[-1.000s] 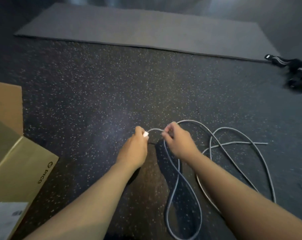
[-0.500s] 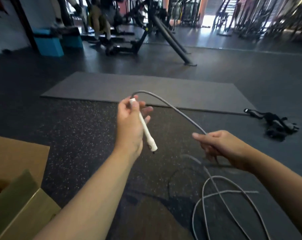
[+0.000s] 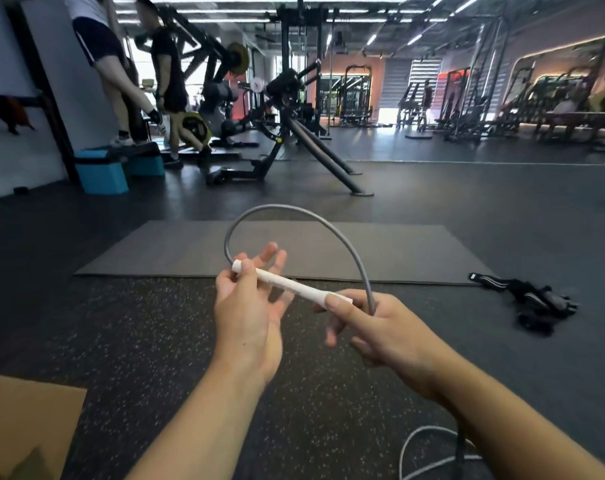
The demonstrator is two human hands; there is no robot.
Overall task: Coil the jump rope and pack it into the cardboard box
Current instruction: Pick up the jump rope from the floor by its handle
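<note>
Two hands work a jump rope above a speckled gym floor (image 3: pixel 138 341): my left hand (image 3: pixel 247 306) pinches the far end of the white handle (image 3: pixel 290 284) under the thumb, fingers fanned loosely behind it, while my right hand (image 3: pixel 374 327) clamps its grip on the handle's near end and on the grey cord (image 3: pixel 294 211), which arches up from the handle's far tip and drops into that fist. More cord lies looped on the floor at near right. A flap of the cardboard box (image 3: pixel 27 427) shows at near left. Beyond my hands lies a grey mat (image 3: pixel 398 251), with black straps (image 3: pixel 526 299) on the floor at right and gym machines far behind
</note>
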